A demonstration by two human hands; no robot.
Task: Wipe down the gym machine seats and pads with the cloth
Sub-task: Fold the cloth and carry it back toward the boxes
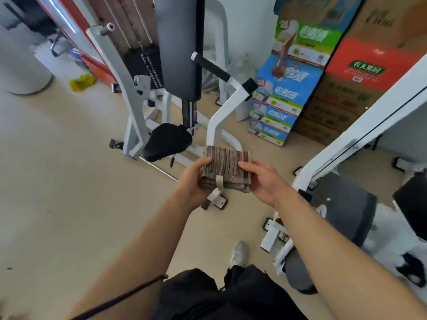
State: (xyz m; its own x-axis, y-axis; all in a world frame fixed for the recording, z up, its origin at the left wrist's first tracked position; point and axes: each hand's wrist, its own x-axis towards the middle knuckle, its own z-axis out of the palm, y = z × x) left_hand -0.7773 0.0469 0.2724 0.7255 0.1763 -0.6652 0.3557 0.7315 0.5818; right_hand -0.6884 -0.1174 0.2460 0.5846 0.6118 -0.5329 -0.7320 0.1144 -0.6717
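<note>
A folded striped brown cloth [225,168] is held in front of me at mid-frame, above the floor. My left hand [193,181] grips its left side and my right hand [263,179] grips its right side. Ahead stands a white-framed gym machine with a small black seat [166,140] and a tall dark back pad [179,47] above it. The cloth is apart from both, a short way to the right of the seat. On the right, a second machine has a grey pad [344,209] below my right forearm.
A black-gripped handle [211,66] juts out from the first machine's white arm. Stacked printed cartons [284,88] and brown boxes [360,72] stand against the back wall. A white slanted frame [360,130] crosses the right side. Beige floor [69,169] spreads to the left.
</note>
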